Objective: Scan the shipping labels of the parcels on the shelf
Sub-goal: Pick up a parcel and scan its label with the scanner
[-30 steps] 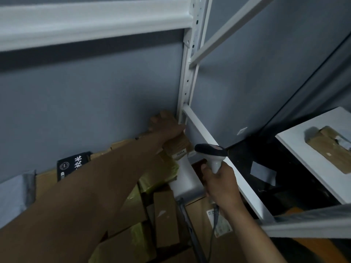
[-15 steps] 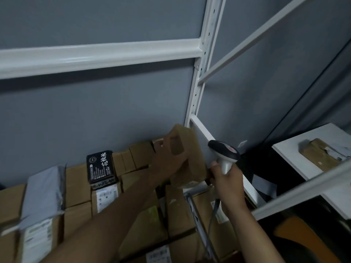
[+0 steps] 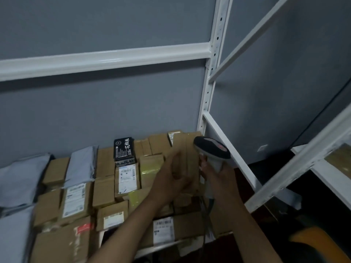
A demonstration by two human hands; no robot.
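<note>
My left hand (image 3: pixel 173 179) grips a small brown cardboard parcel (image 3: pixel 187 158) and holds it upright above the packed shelf; no label shows on the side facing me. My right hand (image 3: pixel 216 173) grips the handle of a white and black barcode scanner (image 3: pixel 211 149), whose head sits just right of the parcel's top edge. Its cable (image 3: pixel 208 207) hangs down over the boxes. Below lie several labelled cardboard parcels (image 3: pixel 126 178) and a black box with white characters (image 3: pixel 123 149).
Grey poly mailers (image 3: pixel 19 177) lie at the shelf's left. A white upright post (image 3: pixel 209 73) and a slanted brace (image 3: pixel 247 38) frame the right side, with a horizontal rail (image 3: pixel 104 59) above. Another white shelf (image 3: pixel 334 168) stands at far right. An orange object (image 3: pixel 321 242) sits low right.
My left hand has pulled the small parcel from the back right corner toward me and stood it upright. The scanner has risen beside it. The view has tilted down, showing more parcels.
</note>
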